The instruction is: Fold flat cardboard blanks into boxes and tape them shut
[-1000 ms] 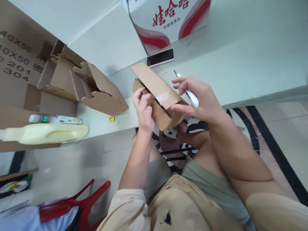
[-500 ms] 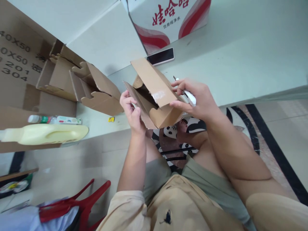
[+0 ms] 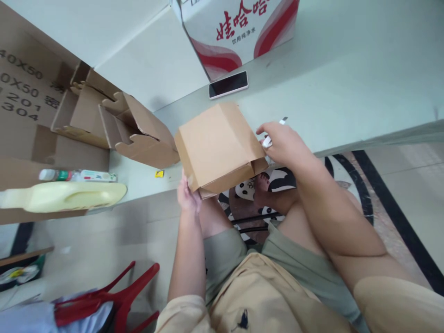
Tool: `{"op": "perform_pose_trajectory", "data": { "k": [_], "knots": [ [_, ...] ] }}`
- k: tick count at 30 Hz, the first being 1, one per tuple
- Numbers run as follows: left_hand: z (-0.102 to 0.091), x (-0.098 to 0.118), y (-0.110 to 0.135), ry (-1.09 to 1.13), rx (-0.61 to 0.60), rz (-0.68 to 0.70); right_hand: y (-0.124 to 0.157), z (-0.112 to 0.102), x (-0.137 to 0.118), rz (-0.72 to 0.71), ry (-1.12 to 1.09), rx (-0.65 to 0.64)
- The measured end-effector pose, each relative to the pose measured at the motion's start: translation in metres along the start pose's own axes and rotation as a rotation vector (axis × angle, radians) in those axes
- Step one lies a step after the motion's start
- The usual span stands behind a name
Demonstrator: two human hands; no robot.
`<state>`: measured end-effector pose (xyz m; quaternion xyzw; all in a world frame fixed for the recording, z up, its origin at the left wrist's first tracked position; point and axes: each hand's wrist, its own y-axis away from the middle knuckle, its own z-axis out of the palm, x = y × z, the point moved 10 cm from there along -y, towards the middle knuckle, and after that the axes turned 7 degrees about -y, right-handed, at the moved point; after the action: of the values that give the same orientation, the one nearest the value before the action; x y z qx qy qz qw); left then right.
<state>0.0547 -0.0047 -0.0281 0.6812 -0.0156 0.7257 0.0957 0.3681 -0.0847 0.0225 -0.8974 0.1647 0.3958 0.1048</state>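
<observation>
A small brown cardboard box (image 3: 215, 143) is tilted over the front edge of the table, one broad plain face turned up. My left hand (image 3: 189, 194) grips its lower left corner, with the fingers partly hidden behind the cardboard. Beside the box's right side, my right hand (image 3: 279, 141) is closed around a white utility knife (image 3: 268, 141). The knife's blade tip pokes out above the knuckles, pointing up and away from the box. Whether the right fingertips touch the box, I cannot tell.
A phone (image 3: 229, 85) lies beyond the box, before a white and red carton (image 3: 243, 37). Opened cardboard boxes (image 3: 145, 129) stand at left. A pale yellow bottle (image 3: 76, 196), a small bottle (image 3: 58, 175) and a yellow wrapper (image 3: 159, 174) lie nearby. A red chair (image 3: 121, 296) stands lower left.
The box has turned over, from its open flapped side facing me to a plain face. My right hand has come away from the flap, and the knife has swung round in it.
</observation>
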Motion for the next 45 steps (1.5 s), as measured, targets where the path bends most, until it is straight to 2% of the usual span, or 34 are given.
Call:
{"op": "perform_pose_trajectory", "data": {
  "k": [3, 5, 7, 10, 12, 14, 20, 25, 27, 29, 31, 33, 35, 37, 41, 45],
  "knots": [
    [0.006, 0.008, 0.004, -0.04, -0.018, 0.06, -0.001, 0.01, 0.005, 0.021, 0.062, -0.086],
    [0.004, 0.011, 0.002, -0.014, 0.014, 0.052, -0.001, 0.01, 0.001, -0.012, -0.002, -0.104],
    [0.0, 0.011, 0.001, 0.048, 0.052, 0.015, -0.001, 0.006, -0.01, -0.1, -0.175, -0.108],
    [-0.005, 0.011, 0.0, 0.162, 0.093, -0.037, 0.005, -0.005, -0.039, -0.312, -0.448, -0.134],
    [-0.005, 0.009, 0.0, 0.218, 0.101, -0.061, 0.011, -0.006, -0.056, -0.424, -0.532, -0.178],
    [-0.004, 0.009, 0.0, 0.245, 0.107, -0.068, 0.013, -0.002, -0.064, -0.452, -0.552, -0.208],
    [-0.004, 0.008, -0.005, 0.218, 0.141, -0.061, 0.005, 0.01, -0.054, -0.333, -0.442, -0.153],
    [-0.012, 0.013, -0.011, 0.058, 0.234, -0.005, 0.007, -0.017, -0.043, -0.238, -0.326, 0.127],
    [-0.017, 0.016, -0.011, 0.033, 0.289, 0.025, 0.012, -0.021, -0.05, -0.286, -0.39, 0.096],
    [-0.019, 0.015, -0.011, 0.038, 0.291, 0.029, 0.015, -0.024, -0.054, -0.332, -0.476, 0.054],
    [-0.019, 0.013, -0.011, 0.062, 0.25, 0.0, 0.014, -0.037, -0.045, -0.311, -0.478, 0.158],
    [-0.022, 0.011, -0.009, 0.091, 0.232, -0.017, 0.011, -0.05, -0.029, -0.242, -0.38, 0.321],
    [-0.027, 0.011, -0.005, 0.109, 0.228, -0.029, 0.006, -0.054, -0.017, -0.181, -0.277, 0.395],
    [-0.029, 0.01, -0.001, 0.11, 0.198, -0.058, 0.001, -0.048, -0.013, -0.16, -0.243, 0.36],
    [-0.022, 0.008, 0.008, 0.065, 0.059, -0.1, -0.002, -0.029, -0.023, -0.188, -0.279, 0.177],
    [-0.021, 0.007, 0.013, 0.037, 0.007, -0.112, 0.0, -0.021, -0.023, -0.106, -0.378, 0.078]
  ]
}}
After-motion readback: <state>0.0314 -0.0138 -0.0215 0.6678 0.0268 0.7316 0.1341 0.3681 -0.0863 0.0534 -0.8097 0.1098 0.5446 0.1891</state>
